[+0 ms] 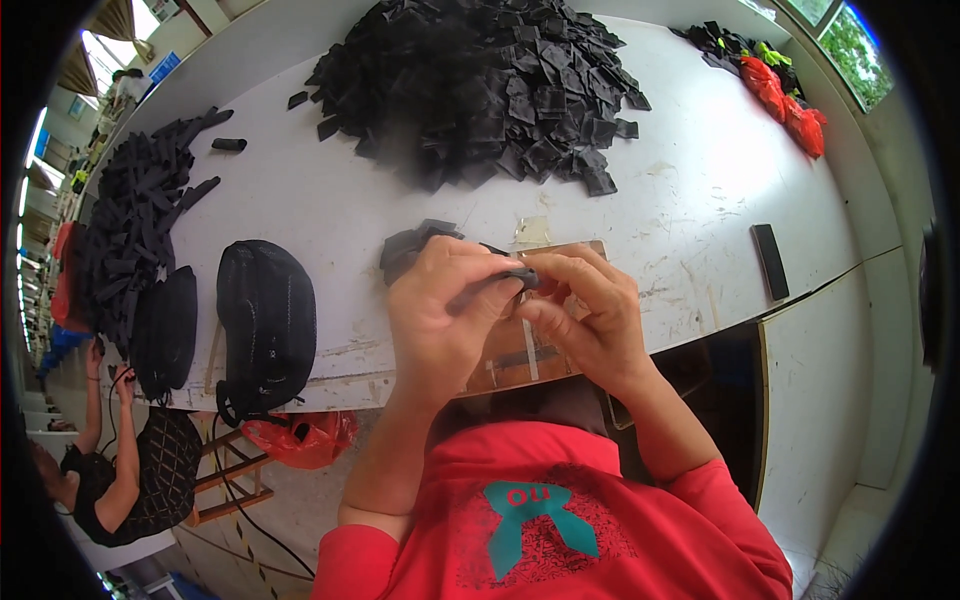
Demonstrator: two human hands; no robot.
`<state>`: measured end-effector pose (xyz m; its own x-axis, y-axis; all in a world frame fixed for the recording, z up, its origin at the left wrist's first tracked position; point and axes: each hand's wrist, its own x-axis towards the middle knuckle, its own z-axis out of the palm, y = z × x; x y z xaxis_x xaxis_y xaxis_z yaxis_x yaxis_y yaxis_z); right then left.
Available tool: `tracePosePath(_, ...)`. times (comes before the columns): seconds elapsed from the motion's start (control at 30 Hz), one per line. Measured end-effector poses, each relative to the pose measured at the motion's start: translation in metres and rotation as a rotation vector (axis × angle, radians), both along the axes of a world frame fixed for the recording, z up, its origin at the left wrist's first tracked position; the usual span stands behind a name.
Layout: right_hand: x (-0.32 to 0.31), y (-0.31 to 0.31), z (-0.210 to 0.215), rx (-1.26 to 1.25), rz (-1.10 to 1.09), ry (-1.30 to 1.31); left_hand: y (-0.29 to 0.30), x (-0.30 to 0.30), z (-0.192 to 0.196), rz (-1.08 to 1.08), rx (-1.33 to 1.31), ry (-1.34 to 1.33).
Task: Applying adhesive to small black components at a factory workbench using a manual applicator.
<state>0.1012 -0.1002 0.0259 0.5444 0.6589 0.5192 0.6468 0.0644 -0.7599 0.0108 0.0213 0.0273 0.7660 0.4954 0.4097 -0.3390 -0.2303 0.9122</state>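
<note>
Worktop (690,210), white, scuffed and streaked with dirt, spreads across the middle of the frame, its near edge bent by the lens. A broad heap of flat black pieces (500,90) fills the upper centre; a second heap of black rolled pieces (130,225) lies at the left, beside two black pouches (265,325). A dark bar (769,262) lies at the right of the worktop, and red plastic bundles (765,88) sit at the upper right, near a window (852,50) with green foliage outside.

At the centre, above a brown board (510,350) at the near edge, a small black piece (522,277) is held between the two hands. The left hand (437,300) pinches it with thumb and fingers; the right hand (600,312) has bent fingers at its right end, though whether they grip it cannot be told. More black pieces (402,247) lie just beside the left hand.

At the lower left, a co-worker (120,490) sits near a wooden stool (228,480) and a red bag (310,445). Curtains (120,20) and windows recede into the upper left.
</note>
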Motion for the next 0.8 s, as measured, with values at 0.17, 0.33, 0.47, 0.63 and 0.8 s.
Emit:
tracePosePath(0.17, 0.006, 0.001, -0.001, 0.017, 0.066, 0.160, -0.002, 0.000, 0.001, 0.099, 0.198, 0.027)
tracePosePath(0.33, 0.006, 0.003, -0.004, -0.004, 0.020, -0.035, -0.006, -0.001, -0.022, 0.050, -0.072, -0.049)
tracePosePath(0.47, 0.008, 0.002, -0.003, -0.028, -0.013, -0.061, -0.006, 0.006, -0.018, 0.072, 0.007, -0.069)
tracePosePath(0.63, 0.006, 0.004, -0.001, 0.017, 0.002, -0.127, -0.001, 0.003, -0.013, 0.083, 0.160, -0.069)
tracePosePath(0.8, 0.007, 0.004, -0.008, 0.041, -0.003, -0.115, -0.002, 0.002, -0.024, 0.137, 0.211, -0.051)
